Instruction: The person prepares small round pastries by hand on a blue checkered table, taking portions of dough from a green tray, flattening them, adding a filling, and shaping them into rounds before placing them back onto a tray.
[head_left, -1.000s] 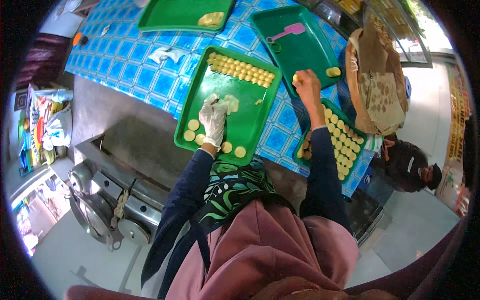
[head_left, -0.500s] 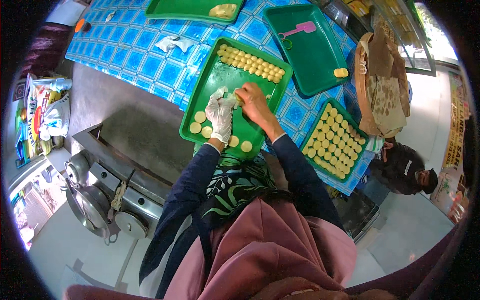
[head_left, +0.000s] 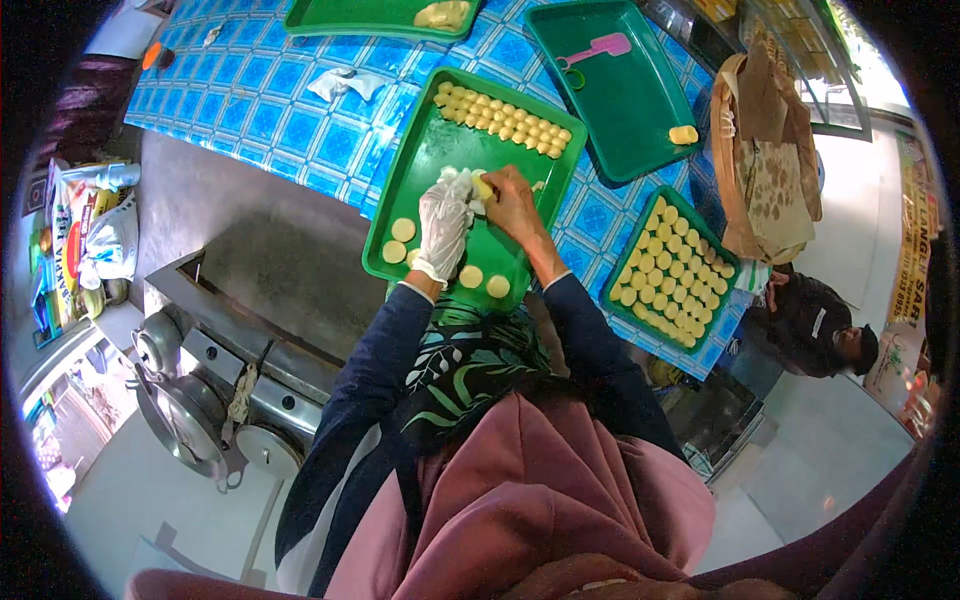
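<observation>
Over a green tray (head_left: 400,180), my two hands meet around a piece of pale yellow dough (head_left: 482,188). My left hand (head_left: 446,222), in a white glove, is closed with its fingertips against the dough. Bare fingers of my right hand (head_left: 515,205) pinch the dough from the other side; much of it is hidden. Rows of small dough balls (head_left: 505,122) line the tray's far end. Several flat round dough discs (head_left: 471,276) lie at the near end, some partly covered by my left hand.
To the right, another green tray (head_left: 612,290) holds many dough rounds. A deeper green tray (head_left: 630,130) contains a pink scraper (head_left: 598,47) and a dough lump (head_left: 683,135). A crumpled white glove (head_left: 345,84) lies on the blue tablecloth (head_left: 270,110). Pans (head_left: 180,415) stand lower left; a person (head_left: 815,325) is at right.
My gloved left hand has turned and shifted slightly, covering more of one disc. My right hand stays beside it, and the dough shows more between the fingers. The whole view has shifted slightly.
</observation>
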